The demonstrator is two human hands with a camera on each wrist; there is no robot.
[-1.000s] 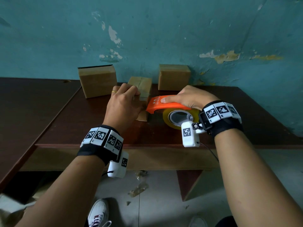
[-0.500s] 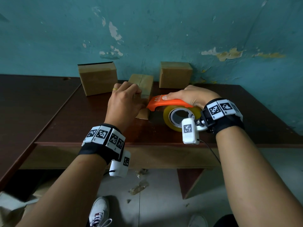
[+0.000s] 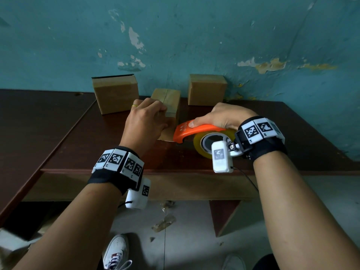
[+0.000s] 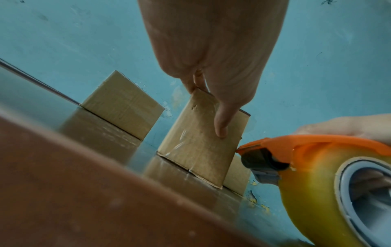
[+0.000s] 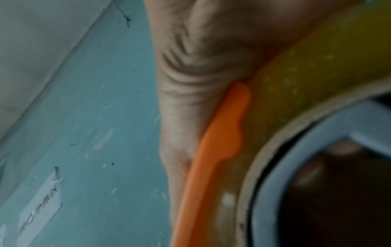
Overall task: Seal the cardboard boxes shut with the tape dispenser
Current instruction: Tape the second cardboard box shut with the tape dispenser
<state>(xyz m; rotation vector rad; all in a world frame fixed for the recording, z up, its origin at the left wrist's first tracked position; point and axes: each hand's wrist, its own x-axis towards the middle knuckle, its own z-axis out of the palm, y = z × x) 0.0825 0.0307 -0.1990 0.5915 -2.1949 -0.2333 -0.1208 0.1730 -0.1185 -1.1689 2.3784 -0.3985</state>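
Observation:
A small cardboard box (image 3: 169,100) stands at the middle of the dark wooden table (image 3: 78,145). My left hand (image 3: 150,117) grips it, fingers curled over its top. In the left wrist view the thumb (image 4: 221,123) presses on the near face of the box (image 4: 196,147), which shows shiny clear tape. My right hand (image 3: 222,115) grips the orange tape dispenser (image 3: 194,129) from above, around its yellow tape roll (image 3: 200,152). The nose of the dispenser (image 4: 253,150) touches the box's lower right edge. In the right wrist view my palm lies on the dispenser (image 5: 213,158).
Two more cardboard boxes stand against the teal wall, one at the back left (image 3: 116,93) and one at the back right (image 3: 206,89). The table's front edge (image 3: 175,171) is close to my wrists. A second dark table (image 3: 29,117) adjoins on the left.
The dispenser's nose has slid a little lower along the box's right side, toward the table top. My left hand has kept its hold on the box.

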